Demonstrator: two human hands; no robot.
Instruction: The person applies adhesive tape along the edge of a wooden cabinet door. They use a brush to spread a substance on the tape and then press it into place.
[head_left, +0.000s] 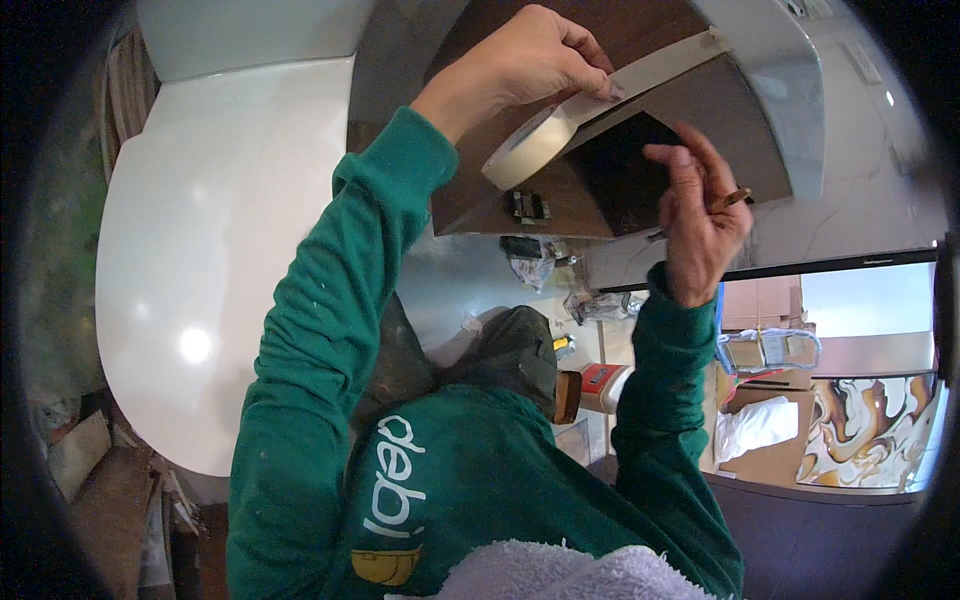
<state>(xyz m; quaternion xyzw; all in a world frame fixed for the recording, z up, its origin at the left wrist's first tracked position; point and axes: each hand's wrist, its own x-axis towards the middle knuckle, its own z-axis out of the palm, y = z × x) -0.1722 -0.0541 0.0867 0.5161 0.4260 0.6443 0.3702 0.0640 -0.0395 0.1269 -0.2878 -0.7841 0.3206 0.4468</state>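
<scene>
- Green sleeves [330, 330] rise from the lower edge, with a grey towel [560, 575] nearest the camera.
- Left hand [530, 60] pinches the tape roll [530, 150] against a dark panel [600, 190]; a strip [660, 70] runs along the panel's upper edge.
- Right hand [700, 220] is half spread just beside the panel's right edge, with a brown stick between its fingers.
- White counter [210, 250] curves away on the left, well apart from the hands.
- Clutter [600, 300] lies below the panel.

Our left hand [535, 55] holds masking tape roll [530, 145], strip [650, 75] pressed on dark panel [620, 170]; right hand [700, 215] open beside it.
</scene>
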